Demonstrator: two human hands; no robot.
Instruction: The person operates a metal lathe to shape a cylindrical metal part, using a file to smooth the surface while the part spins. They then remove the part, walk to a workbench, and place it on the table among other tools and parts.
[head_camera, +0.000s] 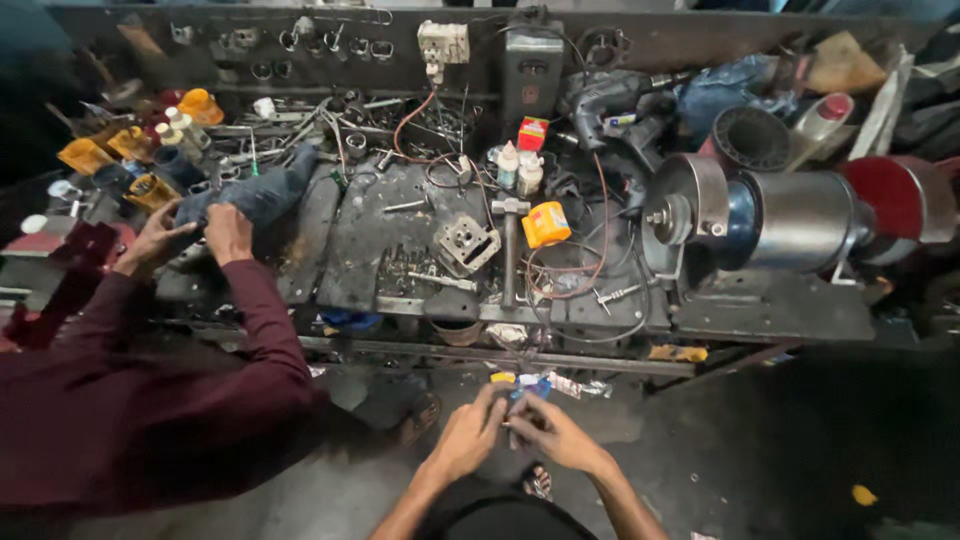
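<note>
My left hand and my right hand meet low in the head view, just in front of the workbench edge. Both pinch a small object with blue and yellow parts between the fingertips; its exact kind is too small to tell. A crumpled shiny wrapper lies on the floor just beyond my fingers.
A cluttered metal bench holds a hammer, an orange box, a metal block, wires, small bottles and a bench grinder. At the left, another person in a maroon sleeve handles a dark cloth.
</note>
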